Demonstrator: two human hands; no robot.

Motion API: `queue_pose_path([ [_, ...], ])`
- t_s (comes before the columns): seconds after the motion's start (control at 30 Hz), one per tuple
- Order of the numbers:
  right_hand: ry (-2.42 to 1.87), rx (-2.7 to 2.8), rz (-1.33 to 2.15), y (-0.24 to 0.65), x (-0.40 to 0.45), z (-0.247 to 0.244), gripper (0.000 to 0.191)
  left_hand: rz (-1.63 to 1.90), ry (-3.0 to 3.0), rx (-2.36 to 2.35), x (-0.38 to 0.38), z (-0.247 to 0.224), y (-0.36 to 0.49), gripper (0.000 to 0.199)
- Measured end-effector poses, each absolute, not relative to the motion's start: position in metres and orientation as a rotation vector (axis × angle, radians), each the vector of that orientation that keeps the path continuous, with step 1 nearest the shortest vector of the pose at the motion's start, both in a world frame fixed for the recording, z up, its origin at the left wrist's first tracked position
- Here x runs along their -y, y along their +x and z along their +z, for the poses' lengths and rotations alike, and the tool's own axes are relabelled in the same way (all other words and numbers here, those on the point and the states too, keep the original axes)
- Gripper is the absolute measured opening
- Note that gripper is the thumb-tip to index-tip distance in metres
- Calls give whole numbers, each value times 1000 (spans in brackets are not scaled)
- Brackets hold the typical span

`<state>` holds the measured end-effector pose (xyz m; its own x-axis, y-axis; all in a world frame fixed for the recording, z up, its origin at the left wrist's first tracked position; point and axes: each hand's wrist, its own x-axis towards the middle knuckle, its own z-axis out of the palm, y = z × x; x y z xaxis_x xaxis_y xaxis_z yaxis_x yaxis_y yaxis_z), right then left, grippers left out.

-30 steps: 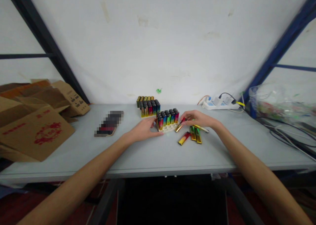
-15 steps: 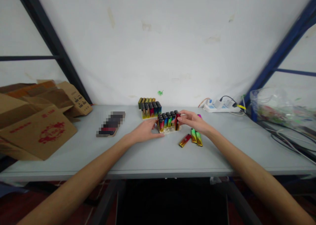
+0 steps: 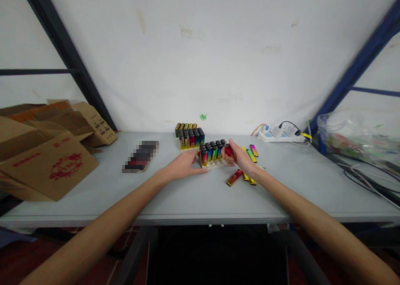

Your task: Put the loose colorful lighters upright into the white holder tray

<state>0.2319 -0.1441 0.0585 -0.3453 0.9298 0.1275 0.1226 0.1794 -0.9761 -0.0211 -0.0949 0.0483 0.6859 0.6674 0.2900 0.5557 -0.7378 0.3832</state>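
Upright lighters with black tops fill much of a pale tray (image 3: 215,165) at the middle of the table. My left hand (image 3: 184,165) steadies the tray's left end, thumb stretched along its front and the other fingers partly hidden behind the lighters. Pinched in my right hand (image 3: 239,156) is a red lighter (image 3: 229,151), held at the tray's right end and partly covered by the fingers. Close to that hand lie loose lighters: a red and gold one (image 3: 234,178), a green and yellow one (image 3: 251,155), a pink one (image 3: 254,150) and others partly under the wrist.
Behind the tray stand a second block of lighters (image 3: 191,139) and a yellow-topped group (image 3: 181,127). A pixelated dark object (image 3: 141,156) and cardboard boxes (image 3: 59,164) lie left. A power strip (image 3: 278,136), cables and a plastic bag (image 3: 343,126) occupy the right.
My right hand has turned and lowered, with the red lighter now more covered by its fingers. More loose lighters show behind it. My left hand has barely moved.
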Motion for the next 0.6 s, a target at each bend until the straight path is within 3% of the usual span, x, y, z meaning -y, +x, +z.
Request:
queue_pose_path([
  [0.27, -1165, 1506, 1075, 229, 149, 55, 57, 580, 2655, -986, 95, 48, -21, 55],
  [0.6, -1158, 1459, 1187, 226, 148, 54, 63, 607, 2670, -947, 94, 48, -21, 58],
])
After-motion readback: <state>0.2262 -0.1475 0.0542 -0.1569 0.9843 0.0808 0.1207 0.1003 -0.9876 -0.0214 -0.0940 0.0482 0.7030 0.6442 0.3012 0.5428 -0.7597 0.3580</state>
